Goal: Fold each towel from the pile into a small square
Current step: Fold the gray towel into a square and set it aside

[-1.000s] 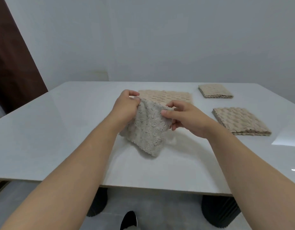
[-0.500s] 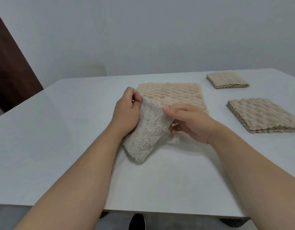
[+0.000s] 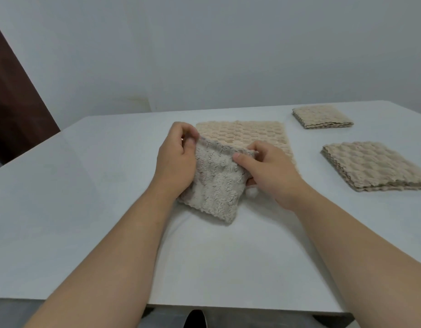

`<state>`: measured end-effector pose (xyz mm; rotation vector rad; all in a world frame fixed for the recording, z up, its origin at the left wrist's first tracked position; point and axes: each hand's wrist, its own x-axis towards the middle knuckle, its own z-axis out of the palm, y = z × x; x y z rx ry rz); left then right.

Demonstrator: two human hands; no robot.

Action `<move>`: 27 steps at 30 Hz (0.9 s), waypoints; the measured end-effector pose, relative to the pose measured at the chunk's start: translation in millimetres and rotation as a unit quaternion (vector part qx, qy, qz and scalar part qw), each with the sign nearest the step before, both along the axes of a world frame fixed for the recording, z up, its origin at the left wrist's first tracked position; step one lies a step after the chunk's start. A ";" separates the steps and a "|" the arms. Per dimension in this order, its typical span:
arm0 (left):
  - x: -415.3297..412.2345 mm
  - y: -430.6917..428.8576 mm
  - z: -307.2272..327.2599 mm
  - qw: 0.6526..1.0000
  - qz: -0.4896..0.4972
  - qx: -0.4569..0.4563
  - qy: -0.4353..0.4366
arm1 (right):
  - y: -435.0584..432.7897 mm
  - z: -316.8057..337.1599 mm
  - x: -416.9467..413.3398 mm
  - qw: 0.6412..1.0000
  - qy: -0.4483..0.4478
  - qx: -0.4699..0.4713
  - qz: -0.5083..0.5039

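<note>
Towel: grey, fluffy, folded small, held at the middle of the desk, top edge lifted, bottom corner touching or just above the desk surface, cannot tell which. It hangs tilted, lower corner pointing toward the near edge.

Largest to smallest:
- Desk: white, glossy, fills most of the view. Pale wall behind, dark brown panel at the far left.
- Flat towel: beige, bumpy weave, lies spread on the desk just behind the hands; its near edge is hidden by the grey towel and the right hand.
- Near stack: beige folded towels on the right side of the desk, edges a bit ragged, well apart from the hands.
- Far stack: smaller folded beige pile, further back on the right, apart from the near stack.
- Left hand: fingers closed, pinching the towel's upper left corner, palm against its left side.
- Right hand: thumb on the front face near the upper right corner, other fingers curled behind the cloth, gripping it.
- Shoe tip: dark, visible below the desk's near edge.

Both forearms are bare and reach in from the bottom of the view.
</note>
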<state>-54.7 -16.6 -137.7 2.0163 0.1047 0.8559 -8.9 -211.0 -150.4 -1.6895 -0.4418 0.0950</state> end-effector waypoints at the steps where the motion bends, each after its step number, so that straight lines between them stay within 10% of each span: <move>1: -1.0 -1.3 1.5 1.000 -0.001 -0.011 -0.013 | 0.9 -0.7 0.5 1.000 -0.011 -0.002 -0.015; 11: -1.0 -2.3 6.1 0.974 -0.018 -0.200 0.108 | 1.4 8.7 -3.1 0.993 -0.062 0.073 -0.067; 19: -0.2 -8.1 1.8 0.995 0.039 -0.081 0.042 | 6.6 -2.1 7.6 0.992 0.092 0.087 -0.004; 27: 2.0 -11.5 -2.7 0.996 0.085 0.014 0.019 | 11.0 -5.3 5.1 0.989 -0.093 -0.053 -0.097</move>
